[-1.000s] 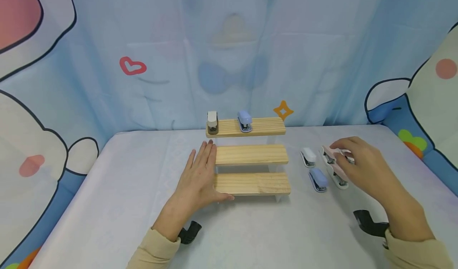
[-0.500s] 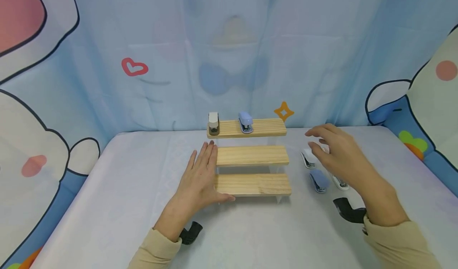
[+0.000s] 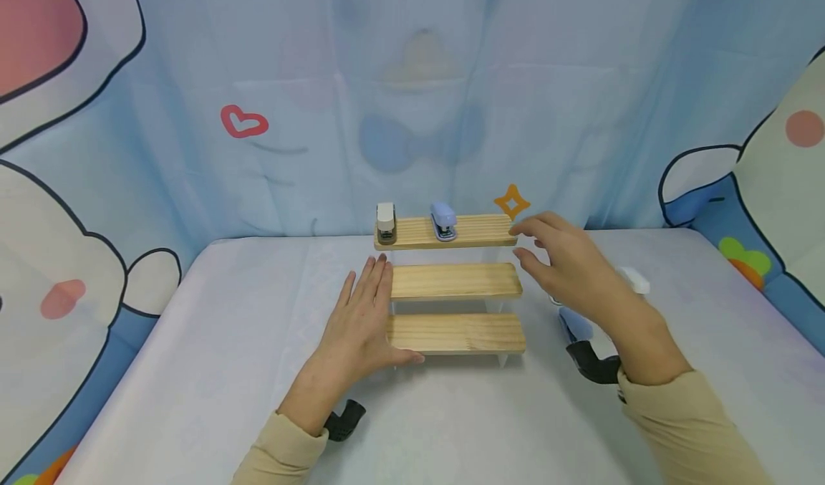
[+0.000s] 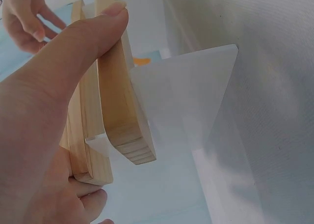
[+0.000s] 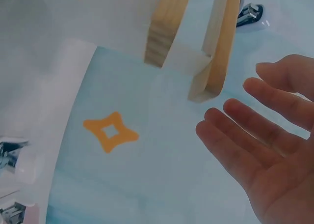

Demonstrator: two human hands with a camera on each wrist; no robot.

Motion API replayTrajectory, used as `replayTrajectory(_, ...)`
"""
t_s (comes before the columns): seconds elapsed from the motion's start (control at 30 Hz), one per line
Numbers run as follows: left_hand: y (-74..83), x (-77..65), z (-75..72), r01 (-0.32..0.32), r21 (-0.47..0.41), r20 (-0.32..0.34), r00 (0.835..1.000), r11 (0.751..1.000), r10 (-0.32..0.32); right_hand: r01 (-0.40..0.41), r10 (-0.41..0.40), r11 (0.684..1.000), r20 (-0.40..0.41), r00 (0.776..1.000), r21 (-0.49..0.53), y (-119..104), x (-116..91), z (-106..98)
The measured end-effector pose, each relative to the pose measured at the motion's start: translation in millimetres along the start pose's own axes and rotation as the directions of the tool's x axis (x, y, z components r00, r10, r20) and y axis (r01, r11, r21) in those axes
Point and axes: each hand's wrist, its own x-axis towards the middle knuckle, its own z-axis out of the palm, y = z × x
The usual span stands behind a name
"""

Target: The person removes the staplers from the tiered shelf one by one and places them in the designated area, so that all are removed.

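A three-step wooden display rack (image 3: 454,282) with clear side panels (image 4: 186,81) stands on the white table. My left hand (image 3: 361,320) rests along its left end with straight fingers, the thumb across the front of the lowest board. On the top board sit a white mini stapler (image 3: 385,221) at the left end and a light blue mini stapler (image 3: 443,220) near the middle. My right hand (image 3: 573,266) hovers at the top board's right end, fingers spread and loosely bent, holding nothing in the right wrist view.
Right of the rack, a blue stapler (image 3: 573,325) lies partly behind my right hand and wrist mount. A white stapler (image 3: 634,280) shows beyond that wrist. In the right wrist view, a pink stapler (image 5: 29,215) appears at lower left. A blue cartoon curtain (image 3: 290,77) hangs behind the table.
My right hand has left the pink staplers and moved leftward to the rack's right end. The left hand stays at the rack, and the two staplers on top have not moved.
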Motion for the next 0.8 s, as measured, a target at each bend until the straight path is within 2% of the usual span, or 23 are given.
replayTrajectory(0.23,0.3,-0.3,0.1,-0.002,0.001,-0.009,1.000,1.000,0.002,0.058,-0.059,0.998,0.022,0.998,0.038,-14,18,5)
replayTrajectory(0.5,0.1,1.4,0.4,-0.005,-0.012,-0.008,1.000,1.000,0.005,0.076,-0.077,0.997,0.044,0.996,0.011,-28,38,18)
replayTrajectory(0.8,-0.1,0.7,-1.2,-0.007,0.001,-0.001,1.000,1.000,0.007,0.122,-0.122,0.993,0.022,0.992,0.003,-39,53,36)
